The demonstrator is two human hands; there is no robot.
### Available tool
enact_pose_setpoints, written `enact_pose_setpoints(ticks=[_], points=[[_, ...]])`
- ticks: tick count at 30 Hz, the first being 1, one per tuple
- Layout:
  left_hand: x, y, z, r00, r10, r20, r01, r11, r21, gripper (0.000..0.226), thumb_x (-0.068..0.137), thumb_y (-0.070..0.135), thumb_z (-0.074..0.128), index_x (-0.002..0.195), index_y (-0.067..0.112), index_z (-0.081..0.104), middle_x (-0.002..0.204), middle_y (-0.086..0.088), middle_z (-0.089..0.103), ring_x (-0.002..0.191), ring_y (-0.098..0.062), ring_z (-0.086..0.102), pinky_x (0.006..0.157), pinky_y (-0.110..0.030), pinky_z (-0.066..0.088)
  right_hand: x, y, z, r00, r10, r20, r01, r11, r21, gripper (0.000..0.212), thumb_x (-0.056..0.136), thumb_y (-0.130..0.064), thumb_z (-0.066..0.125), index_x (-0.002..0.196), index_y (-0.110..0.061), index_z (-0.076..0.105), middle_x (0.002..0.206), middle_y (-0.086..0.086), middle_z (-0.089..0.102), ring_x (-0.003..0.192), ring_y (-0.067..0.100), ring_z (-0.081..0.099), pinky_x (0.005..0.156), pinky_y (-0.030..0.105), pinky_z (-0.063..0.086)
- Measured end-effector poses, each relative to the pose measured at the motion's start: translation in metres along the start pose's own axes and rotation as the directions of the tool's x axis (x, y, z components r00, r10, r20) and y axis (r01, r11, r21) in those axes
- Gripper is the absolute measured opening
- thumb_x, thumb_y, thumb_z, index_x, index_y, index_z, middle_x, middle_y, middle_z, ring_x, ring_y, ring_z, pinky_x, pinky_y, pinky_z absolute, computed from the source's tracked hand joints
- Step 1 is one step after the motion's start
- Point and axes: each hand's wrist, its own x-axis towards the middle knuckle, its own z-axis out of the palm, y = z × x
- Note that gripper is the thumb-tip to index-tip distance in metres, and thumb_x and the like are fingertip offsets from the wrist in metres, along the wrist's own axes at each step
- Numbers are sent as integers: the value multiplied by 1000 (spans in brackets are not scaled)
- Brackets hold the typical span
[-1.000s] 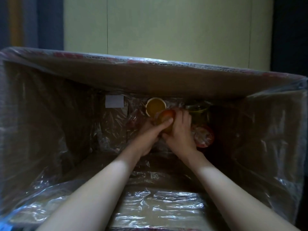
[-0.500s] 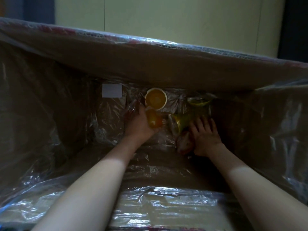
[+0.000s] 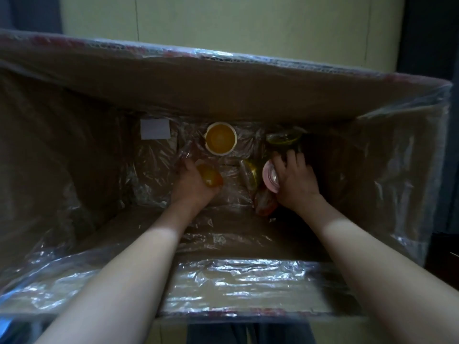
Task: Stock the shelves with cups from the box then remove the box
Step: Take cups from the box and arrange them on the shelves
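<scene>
Both hands reach down into the plastic-lined cardboard box [image 3: 223, 95]. The left hand [image 3: 191, 184] keeps the small orange cup [image 3: 210, 178] it held half a second ago, fingers curled round it, just near of the upright yellow cup [image 3: 220, 138] that stands against the far wall. The right hand [image 3: 296, 182] has changed most: earlier it lay spread over the heap on the right, and now its fingers are clamped on a pink-rimmed cup [image 3: 270, 178] tipped on its side with the mouth facing left. A second ago the two hands met on the orange cup; now they are well apart. A green cup [image 3: 283, 139] sits at the far right, and a white label [image 3: 155, 129] at the far left.
</scene>
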Motion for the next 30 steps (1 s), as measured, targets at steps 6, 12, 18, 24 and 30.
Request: enact_pose_setpoints(ticks=[6,12,18,24,30], points=[[-22,4,-30,994,-94,-47,90,992,-89,103,74,34,78,147,9,10,140,-17,44,127,-34,44,100,-35,38,-8,-14,-21,988,154,9,-147,925,351,97,69,-38,77,143,-17,18,138,16,22,128,34,23,101,40,36],[-21,-14,-48,988,-65,-142,51,994,-101,97,73,30,79,142,9,15,140,-19,38,126,-35,43,100,-37,38,-7,-40,-25,989,134,-60,-103,923,371,91,73,-40,72,143,-18,19,138,15,21,125,33,22,103,38,30],[-11,-38,-49,979,-122,-164,109,991,-82,105,72,32,79,145,8,8,146,-18,28,131,-37,36,107,-43,35,-24,-75,-17,967,-51,-251,70,995,67,106,46,-31,86,137,-12,38,126,20,47,111,35,41,86,42,42],[-17,-50,-37,997,-74,23,69,983,171,94,76,29,75,142,8,11,139,-20,36,127,-37,39,101,-41,36,-29,-92,-8,939,-168,-301,142,984,-106,100,23,-36,88,119,-18,64,112,11,63,102,27,55,77,34,48],[-27,-47,-34,994,106,39,-112,960,256,81,76,25,75,135,12,21,129,-17,45,113,-33,52,91,-38,43,-28,-92,0,939,-193,-285,179,981,-75,104,38,-33,87,129,-16,39,120,15,54,106,31,43,80,39,46]])
